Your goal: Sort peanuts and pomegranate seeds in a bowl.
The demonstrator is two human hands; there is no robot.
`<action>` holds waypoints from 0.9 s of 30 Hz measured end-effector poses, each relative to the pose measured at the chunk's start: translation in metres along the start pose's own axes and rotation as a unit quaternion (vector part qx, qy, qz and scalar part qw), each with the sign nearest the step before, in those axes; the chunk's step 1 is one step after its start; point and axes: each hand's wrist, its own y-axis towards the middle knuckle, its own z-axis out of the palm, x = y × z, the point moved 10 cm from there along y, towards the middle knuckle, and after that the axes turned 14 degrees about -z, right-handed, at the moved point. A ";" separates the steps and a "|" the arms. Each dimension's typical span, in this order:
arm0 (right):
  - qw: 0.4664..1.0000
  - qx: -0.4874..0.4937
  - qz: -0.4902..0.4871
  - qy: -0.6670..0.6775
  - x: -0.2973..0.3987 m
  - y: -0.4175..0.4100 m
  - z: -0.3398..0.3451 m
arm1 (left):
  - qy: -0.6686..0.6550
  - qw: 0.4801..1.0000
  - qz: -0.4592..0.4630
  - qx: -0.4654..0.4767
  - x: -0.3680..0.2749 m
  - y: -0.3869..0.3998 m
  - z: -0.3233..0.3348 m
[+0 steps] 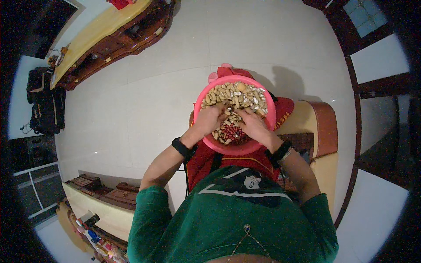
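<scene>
A pink plastic basin rests on my lap, over red cloth. Unshelled peanuts fill its far side, mixed with whitish split shells. Red-skinned peanut kernels lie in the near part. My left hand reaches in from the left, fingers curled down among the peanuts near the middle. Opposite it, my right hand bends its fingers towards the same spot. Some pale peanuts or shells show between the hands. The fingertips are partly hidden, so what each hand grips is unclear.
To my right is a cream and brown sofa. A wooden cabinet with a yellow top stands at upper left, black bags at far left. A pale-topped table is at lower left. Pink slippers show beyond the basin.
</scene>
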 end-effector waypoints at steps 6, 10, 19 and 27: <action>0.987 0.141 0.056 -0.057 -0.004 0.000 0.028 | -0.118 0.992 0.005 0.035 0.009 0.000 0.004; 0.993 0.102 0.034 -0.043 -0.005 -0.001 0.027 | -0.146 0.989 0.024 0.012 0.012 -0.002 0.006; 0.958 0.031 0.122 0.259 -0.023 -0.005 0.014 | -0.242 0.963 -0.034 0.115 0.010 -0.007 0.013; 0.677 -0.039 0.195 0.708 -0.008 -0.012 0.036 | -0.208 0.965 -0.024 0.159 -0.021 -0.016 0.018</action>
